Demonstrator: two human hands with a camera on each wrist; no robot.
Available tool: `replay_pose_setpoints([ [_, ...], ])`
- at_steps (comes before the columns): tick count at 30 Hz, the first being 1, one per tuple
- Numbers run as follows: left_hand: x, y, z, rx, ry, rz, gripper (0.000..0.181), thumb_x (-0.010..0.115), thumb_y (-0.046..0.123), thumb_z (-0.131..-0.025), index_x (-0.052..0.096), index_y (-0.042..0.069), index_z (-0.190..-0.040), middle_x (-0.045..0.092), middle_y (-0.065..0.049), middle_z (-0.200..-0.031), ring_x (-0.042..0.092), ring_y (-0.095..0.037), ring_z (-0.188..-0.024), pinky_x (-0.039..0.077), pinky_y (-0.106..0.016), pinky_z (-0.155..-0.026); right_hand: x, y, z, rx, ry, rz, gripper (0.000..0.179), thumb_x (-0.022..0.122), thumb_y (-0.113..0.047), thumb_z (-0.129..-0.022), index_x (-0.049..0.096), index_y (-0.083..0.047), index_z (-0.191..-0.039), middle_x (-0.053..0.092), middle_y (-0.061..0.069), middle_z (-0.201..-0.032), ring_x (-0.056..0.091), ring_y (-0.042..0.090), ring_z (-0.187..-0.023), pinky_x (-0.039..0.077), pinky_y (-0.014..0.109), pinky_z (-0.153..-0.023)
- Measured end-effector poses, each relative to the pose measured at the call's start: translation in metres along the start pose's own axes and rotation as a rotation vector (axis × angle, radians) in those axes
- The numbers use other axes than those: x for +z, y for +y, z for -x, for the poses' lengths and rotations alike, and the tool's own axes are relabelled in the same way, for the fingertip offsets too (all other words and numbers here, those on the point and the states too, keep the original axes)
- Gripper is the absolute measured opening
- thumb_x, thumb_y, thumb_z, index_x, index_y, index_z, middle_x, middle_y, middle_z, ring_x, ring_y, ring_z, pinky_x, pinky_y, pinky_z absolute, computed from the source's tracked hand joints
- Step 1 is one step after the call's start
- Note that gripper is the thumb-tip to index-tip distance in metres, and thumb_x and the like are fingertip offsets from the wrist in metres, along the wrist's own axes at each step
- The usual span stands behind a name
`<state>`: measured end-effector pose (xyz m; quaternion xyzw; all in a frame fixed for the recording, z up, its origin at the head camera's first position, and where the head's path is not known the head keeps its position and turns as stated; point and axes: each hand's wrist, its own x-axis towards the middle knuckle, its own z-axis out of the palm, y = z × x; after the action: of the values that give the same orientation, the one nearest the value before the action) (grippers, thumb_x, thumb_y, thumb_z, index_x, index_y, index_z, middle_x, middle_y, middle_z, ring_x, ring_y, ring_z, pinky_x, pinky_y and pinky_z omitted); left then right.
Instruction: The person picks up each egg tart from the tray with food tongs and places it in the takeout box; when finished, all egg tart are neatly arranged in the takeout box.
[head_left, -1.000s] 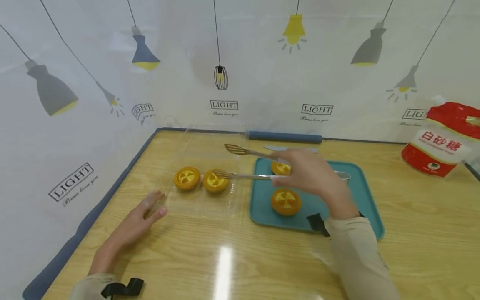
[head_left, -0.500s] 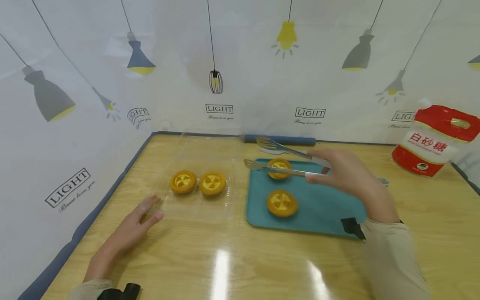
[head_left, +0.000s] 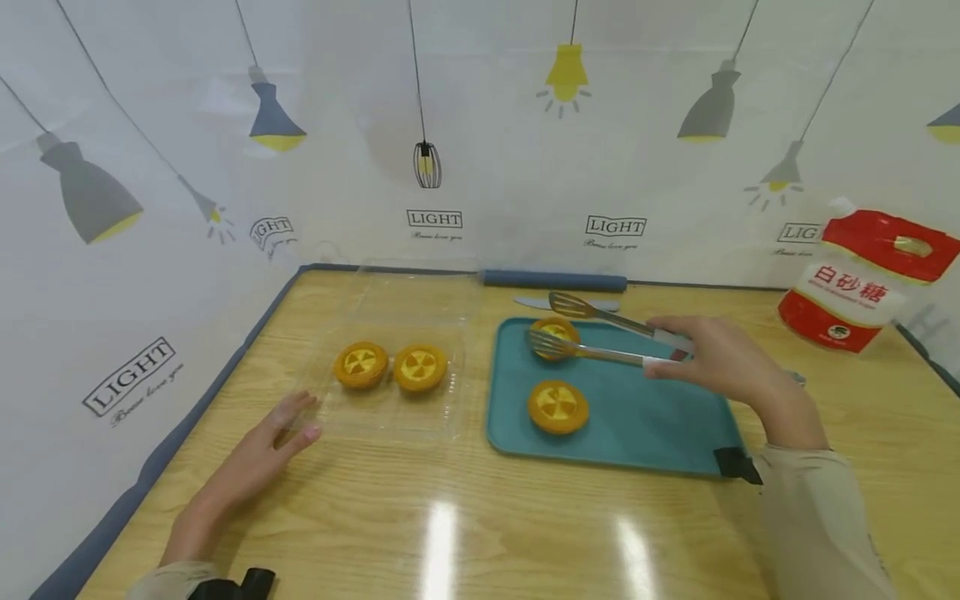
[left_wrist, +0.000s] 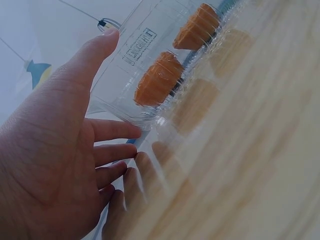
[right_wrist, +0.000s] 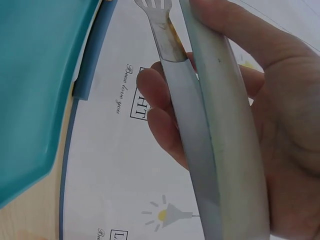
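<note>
My right hand (head_left: pixel 720 358) grips the pale handles of metal tongs (head_left: pixel 611 354), whose slotted ends stand apart with no tart held. The lower tip overlaps the far tart (head_left: pixel 564 327) on the teal tray (head_left: pixel 637 442); a nearer tart (head_left: pixel 558 407) lies in front. To the left, a clear plastic box (head_left: pixel 397 429) with its lid raised behind holds a left tart (head_left: pixel 361 365) and a right tart (head_left: pixel 420 367). My left hand (head_left: pixel 251 462) lies at the box's near left corner, fingers extended. In the left wrist view its index fingertip is right at the corner.
Behind the tray lie a knife (head_left: pixel 532 302) and a blue roll (head_left: pixel 555 280) along the table's back edge. A red and white sugar bag (head_left: pixel 855 279) stands at the back right. A printed backdrop (head_left: pixel 510 167) rises behind and left.
My right hand has moved right with the tongs, from over the box's right tart to over the tray. The box tarts stay put. My left hand keeps its place by the box.
</note>
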<state>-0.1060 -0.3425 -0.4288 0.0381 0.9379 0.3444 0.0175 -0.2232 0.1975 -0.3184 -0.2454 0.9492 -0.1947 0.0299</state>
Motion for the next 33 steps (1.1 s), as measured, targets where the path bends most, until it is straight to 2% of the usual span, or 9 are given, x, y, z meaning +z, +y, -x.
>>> replay_pose_setpoints([
  [7,0.001,0.000,-0.003,0.008,-0.005,-0.002,0.064,0.047,0.043,-0.096,0.032,0.005,-0.144,0.016,-0.021,-0.151,0.017,-0.047,-0.133,0.015,-0.067,-0.100,0.003,0.006,-0.001,0.027,-0.012,0.006,0.079,0.072,-0.052,-0.075,0.051,0.000,-0.131,0.064,0.010,-0.098,0.051,0.013,-0.064,0.042,0.036,-0.065],
  [11,0.001,0.000,-0.003,0.006,-0.007,-0.004,0.064,0.047,0.043,-0.096,0.032,0.004,-0.144,0.016,-0.021,-0.151,0.016,-0.047,-0.133,0.015,-0.067,-0.100,0.005,0.008,-0.001,0.038,-0.021,0.009,0.078,0.072,-0.052,-0.075,0.052,-0.001,-0.130,0.064,0.013,-0.103,0.053,0.014,-0.066,0.045,0.038,-0.066],
  [16,0.001,-0.003,-0.003,0.011,-0.007,-0.005,0.062,0.048,0.042,-0.096,0.033,0.005,-0.143,0.016,-0.020,-0.151,0.016,-0.047,-0.133,0.016,-0.067,-0.100,0.007,0.011,-0.003,0.035,-0.020,0.010,0.077,0.072,-0.051,-0.075,0.052,0.000,-0.130,0.062,0.020,-0.112,0.060,0.015,-0.071,0.048,0.046,-0.073],
  [23,0.001,-0.005,-0.004,0.021,-0.008,0.005,0.062,0.048,0.041,-0.096,0.033,0.004,-0.143,0.016,-0.020,-0.151,0.015,-0.046,-0.134,0.015,-0.067,-0.100,0.010,0.010,-0.006,0.064,-0.061,-0.010,0.081,0.073,-0.051,-0.074,0.050,0.002,-0.131,0.055,0.026,-0.123,0.066,0.026,-0.084,0.047,0.053,-0.081],
  [28,0.001,-0.005,-0.004,0.025,-0.007,0.008,0.062,0.048,0.041,-0.096,0.034,0.004,-0.143,0.017,-0.021,-0.151,0.015,-0.046,-0.134,0.016,-0.067,-0.100,0.014,0.010,-0.010,0.087,-0.087,-0.017,0.082,0.073,-0.051,-0.073,0.050,0.003,-0.131,0.057,0.025,-0.120,0.065,0.025,-0.084,0.047,0.053,-0.081],
  [31,0.002,-0.004,-0.005,0.030,-0.001,0.006,0.061,0.048,0.040,-0.096,0.035,0.003,-0.142,0.018,-0.021,-0.151,0.016,-0.046,-0.134,0.016,-0.067,-0.100,0.016,0.012,-0.010,0.079,-0.088,-0.007,0.082,0.073,-0.051,-0.073,0.050,0.004,-0.130,0.060,0.024,-0.115,0.065,0.022,-0.081,0.048,0.052,-0.079],
  [33,0.002,-0.004,-0.005,0.031,0.003,0.005,0.061,0.048,0.040,-0.096,0.035,0.003,-0.142,0.018,-0.022,-0.150,0.017,-0.047,-0.133,0.017,-0.067,-0.099,0.018,0.013,-0.010,0.068,-0.083,0.004,0.082,0.073,-0.051,-0.073,0.051,0.004,-0.129,0.060,0.024,-0.115,0.064,0.025,-0.084,0.048,0.052,-0.079],
])
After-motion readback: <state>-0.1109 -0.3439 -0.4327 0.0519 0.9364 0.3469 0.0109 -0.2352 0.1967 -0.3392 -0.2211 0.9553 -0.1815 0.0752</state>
